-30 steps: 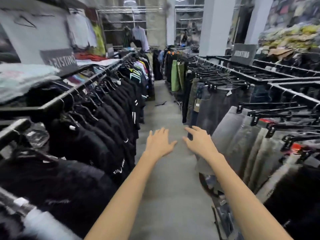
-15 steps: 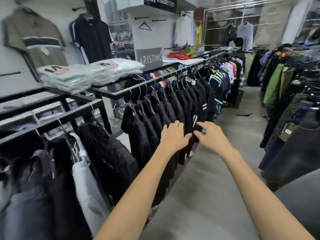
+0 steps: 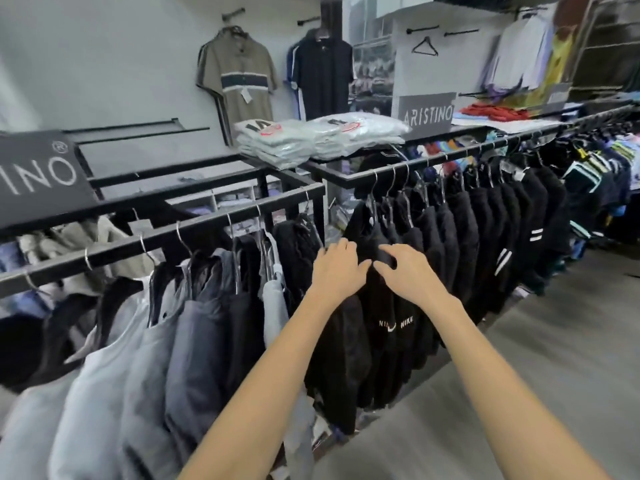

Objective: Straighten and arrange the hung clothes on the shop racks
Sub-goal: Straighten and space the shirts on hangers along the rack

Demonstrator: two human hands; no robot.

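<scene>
Hands on the end jacket; racks mostly undone.
Left hand (image 3: 337, 268) lies flat on the black jacket (image 3: 388, 327) hanging at the rail's (image 3: 450, 157) end; right hand's (image 3: 410, 273) fingers curl at its collar, grip unclear. Grey garments (image 3: 194, 334) leftward hang crooked.

The rail (image 3: 194, 230) is matt black metal, and thin wire hangers (image 3: 373, 202) of bright, shiny metal hook over it. Under the rail's right stretch hang tops (image 3: 450, 244) of black fleece, nubbly and dull. Under its left stretch hang jackets (image 3: 194, 341) of smooth grey cloth with a faint sheen. Just behind the rail, on its frame, folded white cloth lies in glossy clear plastic bags (image 3: 277, 143). Below the rail the floor (image 3: 519, 393) is smooth, matt grey.
</scene>
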